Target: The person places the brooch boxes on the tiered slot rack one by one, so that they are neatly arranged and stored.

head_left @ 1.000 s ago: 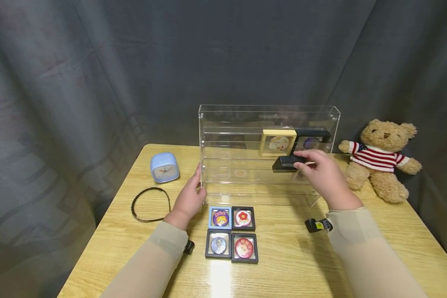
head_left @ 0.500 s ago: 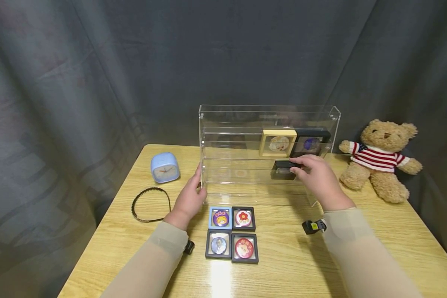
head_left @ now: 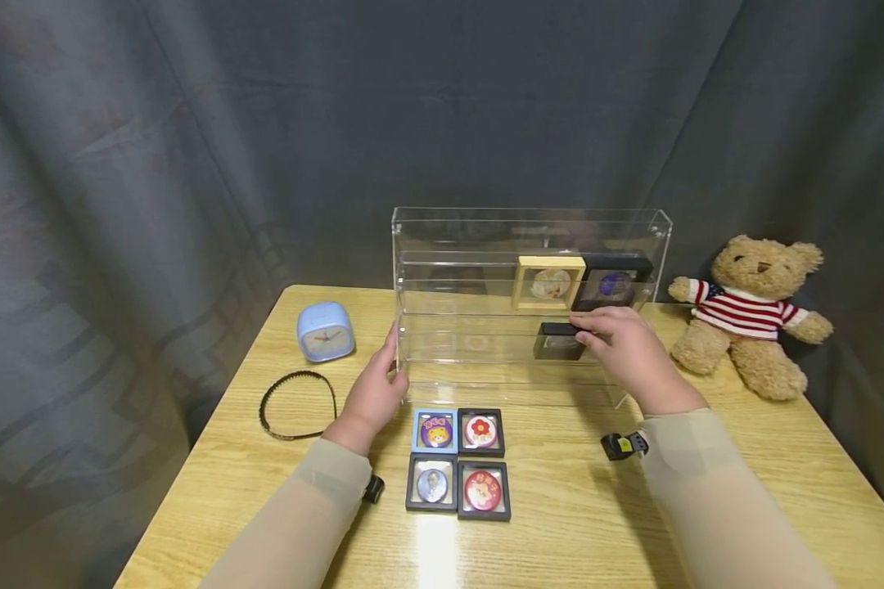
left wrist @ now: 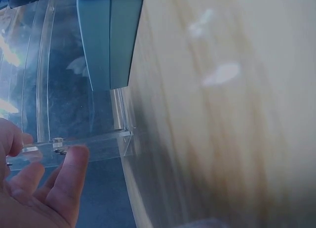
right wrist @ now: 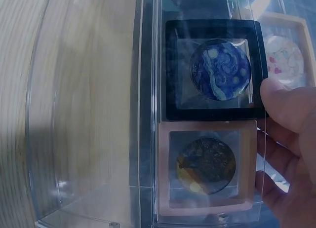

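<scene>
My right hand [head_left: 626, 352] pinches the top right corner of a small black square badge frame [head_left: 560, 330], which stands upright at a middle tier of the clear acrylic display rack [head_left: 471, 214]. In the right wrist view this black frame [right wrist: 216, 28] holds a blue badge with a swirling pattern. A pink frame [right wrist: 247, 171] with a dark badge stands beside it; the hand hides that one in the head view. At the rack's left end, my left hand [head_left: 372, 397] grips the side panel, thumb in front. Its fingers [left wrist: 69, 181] curl at the panel edge in the left wrist view.
A yellow frame [head_left: 549, 263] and another black frame [head_left: 619, 264] stand on the tier above. Several badge frames, one of them blue [head_left: 417, 429], lie before the rack. A blue clock [head_left: 324, 315] and black hairband [head_left: 265, 401] lie left, a teddy bear [head_left: 751, 315] right.
My right hand has lowered the black frame onto the tier and tipped it from nearly flat to upright, its badge side facing forward. My left hand stays on the rack.
</scene>
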Demonstrator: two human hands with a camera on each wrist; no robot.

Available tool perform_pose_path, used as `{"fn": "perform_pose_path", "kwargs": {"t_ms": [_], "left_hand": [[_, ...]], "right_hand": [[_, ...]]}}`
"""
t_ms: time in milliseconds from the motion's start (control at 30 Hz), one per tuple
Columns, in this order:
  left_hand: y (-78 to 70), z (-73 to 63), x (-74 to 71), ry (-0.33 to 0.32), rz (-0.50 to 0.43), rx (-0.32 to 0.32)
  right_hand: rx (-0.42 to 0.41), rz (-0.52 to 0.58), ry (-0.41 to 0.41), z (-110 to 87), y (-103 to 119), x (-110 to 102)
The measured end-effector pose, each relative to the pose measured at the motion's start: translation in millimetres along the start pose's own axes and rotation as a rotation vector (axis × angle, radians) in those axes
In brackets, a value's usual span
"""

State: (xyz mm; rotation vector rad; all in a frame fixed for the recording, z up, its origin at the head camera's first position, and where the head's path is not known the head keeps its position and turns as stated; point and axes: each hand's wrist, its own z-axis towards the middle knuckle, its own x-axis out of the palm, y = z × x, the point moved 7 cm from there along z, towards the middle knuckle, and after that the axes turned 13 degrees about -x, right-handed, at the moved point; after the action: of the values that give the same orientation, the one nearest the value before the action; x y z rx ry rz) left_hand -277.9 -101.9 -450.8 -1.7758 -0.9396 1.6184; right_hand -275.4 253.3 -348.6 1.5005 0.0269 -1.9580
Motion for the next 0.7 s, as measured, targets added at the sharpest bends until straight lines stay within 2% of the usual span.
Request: {"fn": "perform_pose_path", "kwargs": {"t_ms": [233, 700], "left_hand": [[-2.7, -2.1, -2.0, -0.003, -0.003, 0.013], [-2.1, -2.3, -2.1, 0.002, -0.003, 0.002]], "right_hand": [[-0.011, -0.039, 0.032, 1.4, 0.8, 1.3], [-0.024, -0.069, 0.031, -1.3, 2.6, 2.3]]}}
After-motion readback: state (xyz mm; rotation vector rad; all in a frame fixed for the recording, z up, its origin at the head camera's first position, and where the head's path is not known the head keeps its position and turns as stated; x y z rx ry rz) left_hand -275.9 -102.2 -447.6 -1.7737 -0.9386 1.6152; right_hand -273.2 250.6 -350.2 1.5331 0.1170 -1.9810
